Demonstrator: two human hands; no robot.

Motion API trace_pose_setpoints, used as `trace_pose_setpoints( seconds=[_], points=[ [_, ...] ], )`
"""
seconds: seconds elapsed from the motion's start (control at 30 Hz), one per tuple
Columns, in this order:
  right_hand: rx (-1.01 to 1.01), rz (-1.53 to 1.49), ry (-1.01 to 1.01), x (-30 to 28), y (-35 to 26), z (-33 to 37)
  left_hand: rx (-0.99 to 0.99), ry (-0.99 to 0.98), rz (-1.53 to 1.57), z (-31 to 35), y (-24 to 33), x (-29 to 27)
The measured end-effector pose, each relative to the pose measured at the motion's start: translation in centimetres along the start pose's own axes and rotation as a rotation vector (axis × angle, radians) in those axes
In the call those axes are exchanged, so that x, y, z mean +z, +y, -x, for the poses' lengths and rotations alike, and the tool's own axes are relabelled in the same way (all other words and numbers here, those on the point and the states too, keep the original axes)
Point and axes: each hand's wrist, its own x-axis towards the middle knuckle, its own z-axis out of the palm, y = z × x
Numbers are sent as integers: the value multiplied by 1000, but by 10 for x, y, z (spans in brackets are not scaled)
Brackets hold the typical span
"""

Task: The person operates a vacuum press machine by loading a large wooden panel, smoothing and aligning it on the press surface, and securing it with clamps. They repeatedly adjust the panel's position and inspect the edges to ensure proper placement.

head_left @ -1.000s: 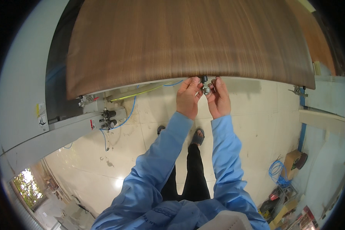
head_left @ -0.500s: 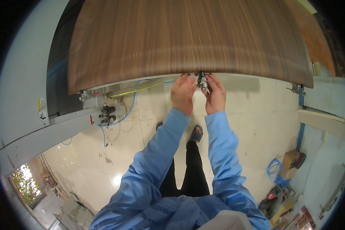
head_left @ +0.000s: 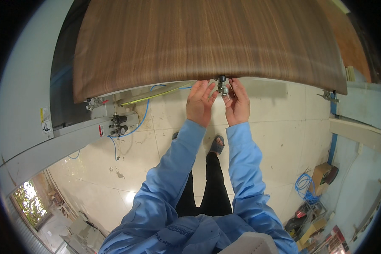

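Observation:
A metal toggle clamp (head_left: 222, 87) with a black tip sits at the middle of the front edge of a large brown wood-grain sheet (head_left: 207, 40). On the clamp's left side, my left hand (head_left: 200, 103) has its fingers apart, their tips up at the sheet's edge. My right hand (head_left: 238, 105) is close on the other side, fingers stretched toward the edge and thumb by the clamp's lower end; whether the thumb touches it I cannot tell. Neither hand visibly holds anything. What lies beneath the sheet's edge is hidden.
Similar clamps sit at the left corner (head_left: 95, 103) and right corner (head_left: 328, 96). A grey machine beam (head_left: 72, 139) carries an air regulator (head_left: 119, 125). A blue hose (head_left: 146, 113) hangs beneath. Coiled blue tubing (head_left: 305, 187) and a cardboard box (head_left: 321, 178) lie at right.
My left hand has shifted slightly left, away from the clamp, and its fingers have spread. My right hand's fingers look straighter. The view has moved a little.

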Motion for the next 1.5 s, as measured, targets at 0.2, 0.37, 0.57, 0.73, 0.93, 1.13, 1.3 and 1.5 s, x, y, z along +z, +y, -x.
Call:
trace_pose_setpoints(
  seconds=[0.2, 0.37, 0.57, 0.73, 0.93, 1.13, 1.3, 1.5],
  points=[
    [53, -82, -81, -10, 10, -16, 14, -48, -10, -8, -6, -7],
    [63, 151, 70, -12, 11, -27, -11, 22, -115, -18, -11, -16],
    [52, 187, 104, -8, 12, -27, 82, 52, -292, -36, -15, -27],
    [1, 240, 121, -7, 13, -28, 188, 127, -365, -46, -23, -31],
    [-25, 217, 101, -11, 16, -29, 229, 166, -362, -47, -27, -30],
    [-59, 210, 93, -8, 19, -27, 319, 258, -408, -45, -30, -22],
    [-80, 239, 111, -2, 17, -24, 288, 270, -467, -41, -28, -17],
    [-62, 218, -39, -46, 28, -39, 264, 46, -107, -37, 43, -77]
  ],
)
